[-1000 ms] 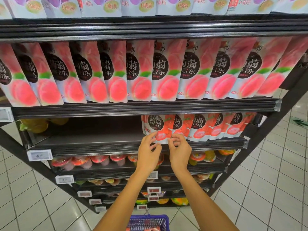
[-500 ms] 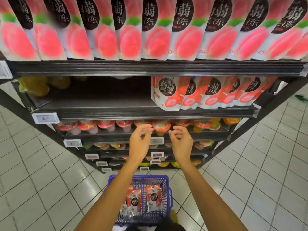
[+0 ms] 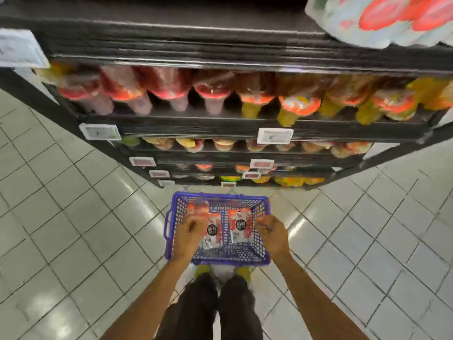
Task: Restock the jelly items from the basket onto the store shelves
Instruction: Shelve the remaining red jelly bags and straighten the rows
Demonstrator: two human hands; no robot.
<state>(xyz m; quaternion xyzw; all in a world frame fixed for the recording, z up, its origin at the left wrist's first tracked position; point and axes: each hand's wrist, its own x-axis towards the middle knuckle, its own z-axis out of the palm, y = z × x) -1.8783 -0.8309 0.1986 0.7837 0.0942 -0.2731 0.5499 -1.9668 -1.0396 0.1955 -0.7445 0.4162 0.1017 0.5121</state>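
Down on the pale tiled floor [image 3: 73, 241], right in front of the black shelves [image 3: 220, 123]: a blue plastic basket [image 3: 220, 260] with open lattice walls.

Inside it, red-and-white jelly pouches. On the left pouch [image 3: 212, 231] and on the right pouch [image 3: 240, 225], a round black label with white characters, too blurred to read. A third pouch [image 3: 197, 209] further back on the left, partly hidden.

On the shelf edges, white price tags [image 3: 275, 135] and smaller red-printed ones lower down; only a smeared mark on each, nothing legible. Above them, rows of jelly cups [image 3: 213, 93] with red and orange lids, and at the top right the bottoms of larger red-and-white bags [image 3: 382, 18], print blurred.

Left hand [image 3: 188, 235] lowered into the basket's left side, fingers bent, just beside the left pouch and over the third one; whether gripping or only touching, cannot tell. Right hand [image 3: 272, 235] over the basket's right rim, fingers loosely bent, just beside the right pouch's edge; contact not clear either. Both front pouches between the two hands, side by side, lying in the basket.

Below the basket, dark trousers [image 3: 215, 310].
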